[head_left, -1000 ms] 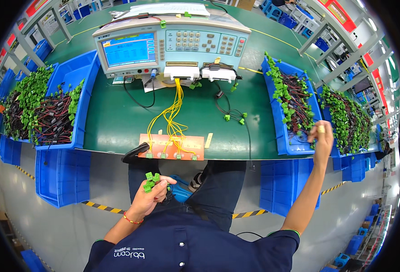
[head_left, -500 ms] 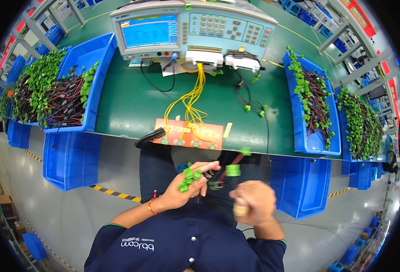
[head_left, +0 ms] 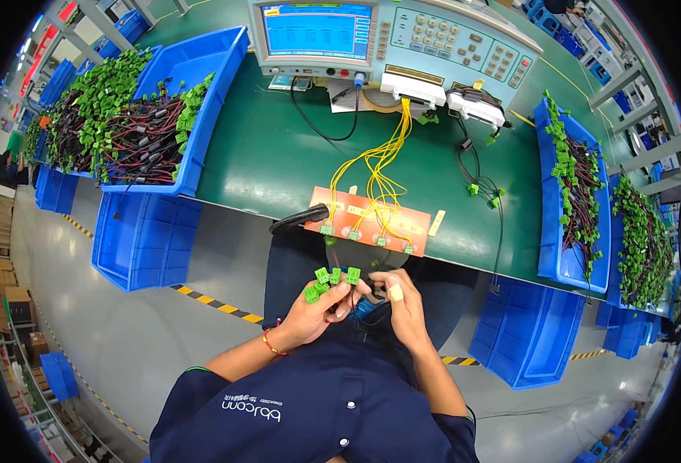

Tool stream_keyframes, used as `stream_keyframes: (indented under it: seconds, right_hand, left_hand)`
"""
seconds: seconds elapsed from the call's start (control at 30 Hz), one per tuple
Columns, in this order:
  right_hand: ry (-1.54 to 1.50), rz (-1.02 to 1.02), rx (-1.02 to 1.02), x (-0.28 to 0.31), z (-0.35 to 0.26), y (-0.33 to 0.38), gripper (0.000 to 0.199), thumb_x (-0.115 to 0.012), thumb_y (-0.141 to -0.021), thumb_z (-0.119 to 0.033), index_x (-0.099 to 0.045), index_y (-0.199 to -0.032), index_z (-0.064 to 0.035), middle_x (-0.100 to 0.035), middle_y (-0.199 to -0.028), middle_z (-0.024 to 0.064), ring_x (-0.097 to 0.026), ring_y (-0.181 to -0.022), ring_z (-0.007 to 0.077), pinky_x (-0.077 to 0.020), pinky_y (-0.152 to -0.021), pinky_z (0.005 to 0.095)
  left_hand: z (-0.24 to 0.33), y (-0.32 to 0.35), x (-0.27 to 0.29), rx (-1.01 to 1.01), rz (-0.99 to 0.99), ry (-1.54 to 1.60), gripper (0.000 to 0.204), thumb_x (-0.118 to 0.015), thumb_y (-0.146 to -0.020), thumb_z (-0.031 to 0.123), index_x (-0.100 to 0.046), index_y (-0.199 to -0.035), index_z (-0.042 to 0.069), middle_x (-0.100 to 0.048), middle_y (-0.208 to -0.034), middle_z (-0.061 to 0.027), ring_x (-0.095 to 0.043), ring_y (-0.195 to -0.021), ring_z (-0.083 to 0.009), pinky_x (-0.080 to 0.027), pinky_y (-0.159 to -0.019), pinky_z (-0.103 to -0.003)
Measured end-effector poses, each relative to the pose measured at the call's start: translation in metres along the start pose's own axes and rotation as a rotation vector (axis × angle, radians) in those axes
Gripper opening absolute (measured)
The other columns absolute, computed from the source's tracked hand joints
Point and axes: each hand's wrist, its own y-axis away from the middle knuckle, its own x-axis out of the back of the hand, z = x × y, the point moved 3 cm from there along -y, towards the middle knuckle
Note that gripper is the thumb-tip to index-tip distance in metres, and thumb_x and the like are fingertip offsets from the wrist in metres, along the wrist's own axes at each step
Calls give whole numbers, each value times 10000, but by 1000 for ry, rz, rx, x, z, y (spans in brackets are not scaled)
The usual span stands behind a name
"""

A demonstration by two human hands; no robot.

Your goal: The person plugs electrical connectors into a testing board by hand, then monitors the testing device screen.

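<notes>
My left hand [head_left: 310, 315] is closed around a small bunch of green connectors [head_left: 321, 287], their ends sticking out above its thumb and fingers. Dark wires run below the fingers. My right hand [head_left: 407, 310] is close beside it, fingers bent toward the left hand, with a pale yellow wrap [head_left: 395, 292] on one digit; whatever it pinches is hidden. Just beyond both hands, an orange board [head_left: 367, 221] lies at the green table's front edge. Green sockets [head_left: 381, 241] line its near side, joined by yellow wires [head_left: 391, 158] to the tester. A black handle-like piece [head_left: 300, 219] rests at its left end.
A bench tester [head_left: 433, 38] with a lit screen stands at the back. Blue bins of green-ended cables flank the table [head_left: 256, 166], left [head_left: 221, 116] and right [head_left: 576, 274]. Lower blue bins [head_left: 144, 243] hang below the edge on both sides. Another black cable [head_left: 499, 239] trails right.
My right hand, earlier a blurred fist apart at the right, has come in beside the left hand. The loose green connector blurred between them is gone from there. The whole view has shifted.
</notes>
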Motion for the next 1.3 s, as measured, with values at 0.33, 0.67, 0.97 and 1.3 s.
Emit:
stream_keyframes:
  seconds: [0.33,0.67,0.97,1.3]
  right_hand:
    - [-324,-879,-237,-48,33,-30,302,-513,-1002,-206,-638,-1076,60,-596,-1015,26,-600,-890,135,-486,-786,253]
    - [-787,-220,-242,-37,7,-18,263,-506,-1002,-126,-612,-1179,37,-624,-948,84,-620,-910,149,-490,-785,274]
    - [-538,-56,-246,-45,0,-24,237,-572,-964,-122,-657,-1059,77,-658,-835,95,-633,-704,149,-500,-700,255]
    - [-669,69,-270,-64,1,-35,255,-570,-975,-162,-660,-1055,63,-658,-837,84,-597,-665,127,-476,-650,237]
  left_hand:
    - [-32,15,18,279,-257,202,264,-502,-1016,244,-580,-1045,-6,-496,-748,-2,-339,-577,-54,-245,-507,-215]
    - [3,0,44,-37,210,-122,278,-507,-1022,273,-618,-945,30,-388,-650,80,-299,-529,-21,-223,-479,-207]
    - [3,-27,48,-195,305,-113,286,-528,-1015,289,-625,-971,23,-375,-652,92,-294,-541,-1,-215,-482,-193]
    - [11,-31,58,-190,350,-109,278,-552,-1003,276,-658,-1018,19,-498,-691,51,-366,-525,-20,-254,-458,-208]
